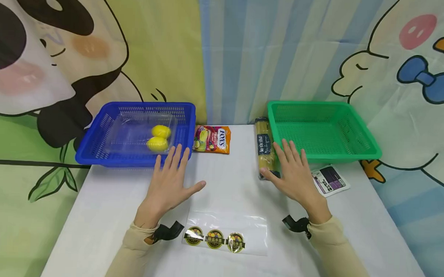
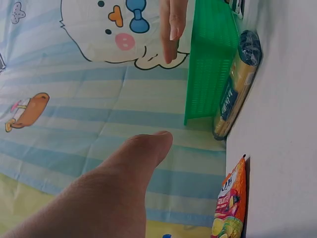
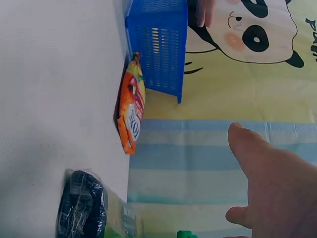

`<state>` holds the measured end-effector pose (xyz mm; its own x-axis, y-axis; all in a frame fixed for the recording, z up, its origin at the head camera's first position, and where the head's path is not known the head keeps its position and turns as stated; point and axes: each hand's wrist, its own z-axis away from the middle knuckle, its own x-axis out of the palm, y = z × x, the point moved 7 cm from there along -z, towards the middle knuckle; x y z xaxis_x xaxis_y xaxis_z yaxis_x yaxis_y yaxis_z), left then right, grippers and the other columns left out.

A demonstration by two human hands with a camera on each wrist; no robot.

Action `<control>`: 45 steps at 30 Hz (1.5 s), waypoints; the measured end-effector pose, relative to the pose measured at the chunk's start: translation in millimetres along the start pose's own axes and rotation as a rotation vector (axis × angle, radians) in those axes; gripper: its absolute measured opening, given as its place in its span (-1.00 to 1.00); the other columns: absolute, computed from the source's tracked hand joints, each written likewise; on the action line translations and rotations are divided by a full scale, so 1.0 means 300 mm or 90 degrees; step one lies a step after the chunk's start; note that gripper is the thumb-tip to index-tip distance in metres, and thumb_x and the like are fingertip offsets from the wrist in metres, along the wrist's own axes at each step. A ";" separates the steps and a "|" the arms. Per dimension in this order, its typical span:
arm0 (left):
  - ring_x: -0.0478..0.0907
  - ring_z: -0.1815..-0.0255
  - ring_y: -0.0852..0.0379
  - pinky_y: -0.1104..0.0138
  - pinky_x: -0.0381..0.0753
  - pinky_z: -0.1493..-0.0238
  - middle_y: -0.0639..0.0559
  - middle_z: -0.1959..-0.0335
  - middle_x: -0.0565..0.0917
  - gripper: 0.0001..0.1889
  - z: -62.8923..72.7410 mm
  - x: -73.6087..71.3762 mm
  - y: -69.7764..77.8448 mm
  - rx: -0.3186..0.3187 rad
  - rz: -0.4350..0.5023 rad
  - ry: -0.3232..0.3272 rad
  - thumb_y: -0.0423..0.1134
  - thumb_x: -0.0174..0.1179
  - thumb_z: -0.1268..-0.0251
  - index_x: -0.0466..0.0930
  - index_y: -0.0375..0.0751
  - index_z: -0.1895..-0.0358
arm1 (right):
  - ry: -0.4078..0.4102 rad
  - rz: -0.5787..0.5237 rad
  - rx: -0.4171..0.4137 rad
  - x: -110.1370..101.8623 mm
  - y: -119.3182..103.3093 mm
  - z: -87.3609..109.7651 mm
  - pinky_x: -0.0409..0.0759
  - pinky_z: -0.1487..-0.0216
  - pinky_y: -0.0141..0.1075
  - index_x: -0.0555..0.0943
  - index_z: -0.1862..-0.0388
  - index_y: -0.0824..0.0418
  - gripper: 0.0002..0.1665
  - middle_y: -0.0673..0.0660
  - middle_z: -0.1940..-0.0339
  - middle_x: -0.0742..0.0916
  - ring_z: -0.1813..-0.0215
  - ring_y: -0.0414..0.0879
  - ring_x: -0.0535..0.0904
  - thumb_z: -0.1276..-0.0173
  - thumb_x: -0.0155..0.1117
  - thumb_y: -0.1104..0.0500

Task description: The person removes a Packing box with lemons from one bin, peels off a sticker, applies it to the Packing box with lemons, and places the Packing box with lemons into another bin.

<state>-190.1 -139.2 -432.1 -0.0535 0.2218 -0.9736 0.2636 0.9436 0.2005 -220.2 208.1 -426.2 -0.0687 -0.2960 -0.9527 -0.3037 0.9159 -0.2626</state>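
Note:
My left hand (image 1: 169,187) is held with fingers spread, its fingertips overlapping the front rim of the blue basket (image 1: 96,160) in the head view. My right hand (image 1: 295,180) is spread likewise, near the pasta pack (image 1: 264,150) and the front of the green basket (image 1: 324,157). Neither hand grips anything. Inside the blue basket lies a clear plastic box (image 1: 126,131) with two yellow lemons (image 1: 161,131). An orange Fox's candy bag (image 1: 222,139) sits right of that basket; the left wrist view shows the candy bag (image 2: 230,201) below my thumb (image 2: 148,148).
In front, between my forearms, lies a clear plastic bag (image 1: 251,233) with round gold-and-black stickers (image 1: 215,239). A white packet with a purple and dark label (image 1: 330,181) lies before the green basket. Cartoon-printed curtains (image 1: 239,53) stand behind the white table (image 1: 227,187).

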 end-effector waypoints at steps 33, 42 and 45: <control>0.26 -0.55 -0.38 -0.36 0.24 -0.45 -0.35 -0.58 0.31 -0.19 0.005 -0.140 -0.145 -0.074 0.075 0.195 0.14 0.19 -0.50 0.22 -0.30 -0.60 | 0.021 -0.121 -0.040 -0.021 -0.197 -0.120 0.19 -0.62 0.24 0.16 -0.71 0.11 -0.07 0.27 -0.72 0.20 -0.72 0.23 0.08 -0.58 0.10 -0.33; 0.24 -0.52 -0.49 -0.33 0.25 -0.46 -0.45 -0.54 0.31 -0.30 0.028 -0.235 -0.498 -0.332 0.232 0.243 0.00 0.06 -0.56 0.22 -0.35 -0.58 | -0.019 -0.253 -0.076 0.011 -0.365 -0.259 0.47 -0.48 0.13 0.31 -0.62 0.21 -0.27 0.23 -0.56 0.47 -0.53 0.18 0.43 -0.65 0.12 -0.12; 0.15 -0.54 -0.56 -0.39 0.19 -0.45 -0.53 -0.57 0.19 -0.22 0.039 -0.229 -0.610 -0.391 0.223 0.186 0.06 -0.01 -0.58 0.08 -0.41 -0.62 | -0.039 -0.263 -0.094 0.028 -0.433 -0.294 0.48 -0.48 0.09 0.34 -0.59 0.24 -0.29 0.24 -0.53 0.51 -0.50 0.18 0.46 -0.65 0.13 -0.10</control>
<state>-223.4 -329.9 -403.2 -0.3408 0.5081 -0.7910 -0.2667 0.7546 0.5996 -265.2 62.8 -386.7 0.1416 -0.6090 -0.7804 -0.4262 0.6741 -0.6033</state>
